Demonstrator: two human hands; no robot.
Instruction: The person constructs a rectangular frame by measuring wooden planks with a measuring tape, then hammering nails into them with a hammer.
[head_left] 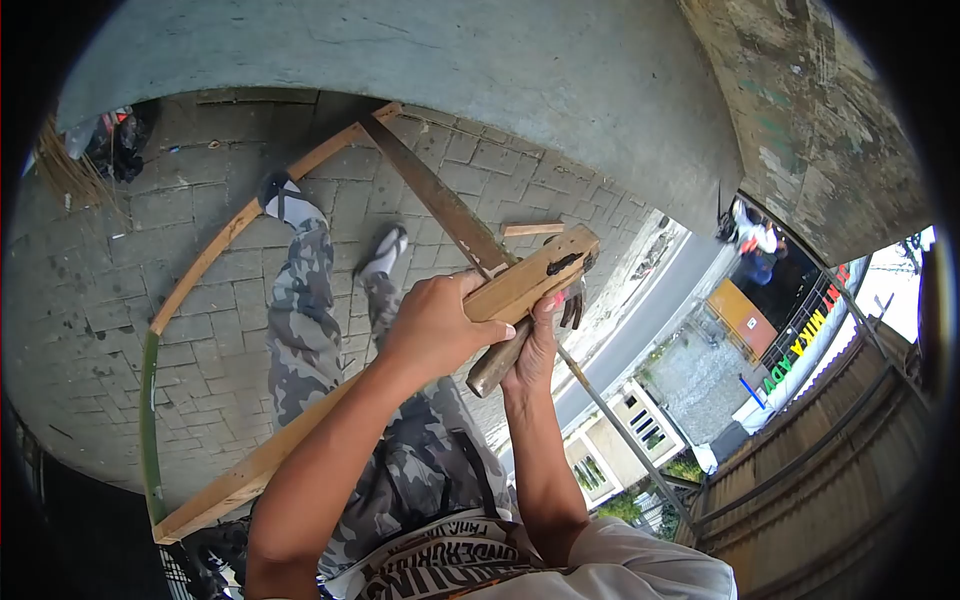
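Observation:
My left hand (pixel 440 318) is closed round a thick, pale wooden beam (pixel 530 275) with a dark hole near its far end. Just below the beam, my right hand (pixel 535 350) grips the wooden handle of a hammer (pixel 492 370). The hammer's dark metal claw shows to the right of my right fingers, and the rest of its head is hidden. A long brown plank (pixel 430 190) meets the beam near my left fingers. Narrow wooden strips (pixel 215 250) form a bent outline round my legs, with a greenish piece (pixel 149 425) at the left.
Paving bricks (pixel 210 350) lie underfoot. A short wood piece (pixel 533 229) rests beyond the beam. Across the top runs a grey curved surface (pixel 450 50). Dark bags (pixel 120 145) lie at upper left. A road (pixel 640 310), corrugated metal (pixel 800 440) and a distant person (pixel 755 235) appear at right.

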